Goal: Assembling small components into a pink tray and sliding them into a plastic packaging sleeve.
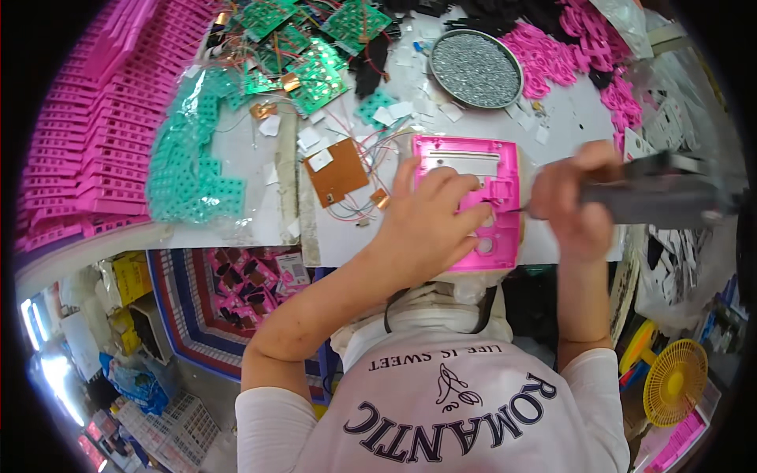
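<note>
A pink plastic casing (509, 169) lies on the worktable in front of me, its ribbed inner side up. My left hand (430, 217) rests on its left part, fingers spread and slightly bent over it, covering much of that side. In my right hand (579, 197), blurred by motion, is a dark grey power screwdriver (654, 201), its thin bit pointing left at the middle of the casing. The bit's tip ends close to my left fingertips; whether it touches a screw is too small to tell. Left of the casing lies a brown circuit board (337, 185) with thin wires.
Beyond the casing stands a round dish (521, 75) of small metal screws. Green circuit boards (319, 75), bagged teal pieces (185, 158) and stacked pink casings (95, 142) fill the left. Pink parts (540, 59) lie far right. Below are a basket (177, 311) and a yellow fan (674, 382).
</note>
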A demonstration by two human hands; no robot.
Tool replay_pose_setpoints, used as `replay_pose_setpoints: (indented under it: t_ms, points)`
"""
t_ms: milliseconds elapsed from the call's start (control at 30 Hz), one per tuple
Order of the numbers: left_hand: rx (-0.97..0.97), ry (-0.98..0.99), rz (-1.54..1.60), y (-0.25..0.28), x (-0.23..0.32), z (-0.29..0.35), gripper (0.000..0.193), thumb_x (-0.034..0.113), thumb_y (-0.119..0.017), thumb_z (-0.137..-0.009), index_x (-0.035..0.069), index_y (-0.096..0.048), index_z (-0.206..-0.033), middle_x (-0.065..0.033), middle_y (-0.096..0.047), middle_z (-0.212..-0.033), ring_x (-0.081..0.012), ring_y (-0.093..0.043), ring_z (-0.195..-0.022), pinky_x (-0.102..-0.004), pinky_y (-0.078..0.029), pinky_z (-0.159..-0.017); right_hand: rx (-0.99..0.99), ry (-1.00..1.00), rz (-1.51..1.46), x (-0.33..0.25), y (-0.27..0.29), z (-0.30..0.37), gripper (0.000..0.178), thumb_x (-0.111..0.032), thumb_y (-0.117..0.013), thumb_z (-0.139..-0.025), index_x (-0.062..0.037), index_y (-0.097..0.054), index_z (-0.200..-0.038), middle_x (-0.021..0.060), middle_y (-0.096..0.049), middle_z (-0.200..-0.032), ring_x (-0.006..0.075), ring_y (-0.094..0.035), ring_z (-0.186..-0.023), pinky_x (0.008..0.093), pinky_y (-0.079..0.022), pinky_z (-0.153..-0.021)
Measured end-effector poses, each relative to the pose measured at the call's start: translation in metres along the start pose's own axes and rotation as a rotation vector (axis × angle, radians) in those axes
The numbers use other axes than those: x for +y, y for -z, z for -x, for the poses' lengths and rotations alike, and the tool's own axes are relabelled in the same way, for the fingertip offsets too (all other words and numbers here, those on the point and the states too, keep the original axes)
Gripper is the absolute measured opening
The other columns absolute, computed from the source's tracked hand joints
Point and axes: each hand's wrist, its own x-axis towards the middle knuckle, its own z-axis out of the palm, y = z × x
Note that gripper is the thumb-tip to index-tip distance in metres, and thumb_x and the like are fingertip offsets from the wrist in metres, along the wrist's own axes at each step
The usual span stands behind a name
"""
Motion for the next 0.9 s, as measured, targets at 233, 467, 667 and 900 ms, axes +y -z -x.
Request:
replay_pose_setpoints:
  t_ms: [233, 467, 667, 900]
  points:
    - [0.192, 0.401, -0.214, 0.096, -0.081, 0.063, 0.012, 0.008, -0.076, -0.08, 0.005, -0.068, -0.089, -0.0113, -0.068, -0.093, -0.033, -0.062, -0.09, -0.0421, -0.048, -0.08, 0.122, 0.097, 0.32, -0.065, 0.042, -0.028, 0.055, -0.02, -0.07, -0.094, 0.0019, -0.047, -0.138, 0.0026, -0.055, -0.078, 0.0141, -0.053, -0.071, 0.0315, -0.045, -0.071]
    - [0.024, 0.542, -0.585, 0.158, -0.134, 0.086, 0.014, 0.006, -0.073, -0.08, 0.004, -0.07, -0.094, -0.0128, -0.068, -0.105, -0.0347, -0.066, -0.096, -0.0447, -0.052, -0.083, 0.271, 0.114, 0.674, -0.056, 0.092, -0.041, 0.027, -0.01, -0.065, -0.099, 0.0034, -0.062, -0.123, 0.0114, -0.068, -0.107, 0.0196, -0.065, -0.097, 0.0355, -0.048, -0.091]
    - [-0.48, 0.649, -0.65, 0.19, -0.147, 0.072, 0.025, 0.001, -0.067, -0.081, 0.007, -0.072, -0.104, -0.0126, -0.065, -0.118, -0.0365, -0.067, -0.101, -0.0449, -0.054, -0.087, 0.251, 0.098, 0.674, -0.053, 0.086, -0.047, 0.021, -0.009, -0.063, -0.1, 0.003, -0.064, -0.118, 0.0097, -0.066, -0.103, 0.0171, -0.064, -0.095, 0.0345, -0.047, -0.092]
    - [-0.277, 0.527, -0.58, 0.204, -0.131, 0.059, 0.024, -0.001, -0.068, -0.081, 0.006, -0.068, -0.103, -0.0114, -0.067, -0.114, -0.033, -0.07, -0.091, -0.0433, -0.056, -0.078, 0.22, 0.14, 0.697, -0.056, 0.088, -0.04, 0.022, -0.006, -0.064, -0.099, 0.0024, -0.062, -0.119, 0.0102, -0.063, -0.108, 0.017, -0.063, -0.098, 0.0341, -0.048, -0.093]
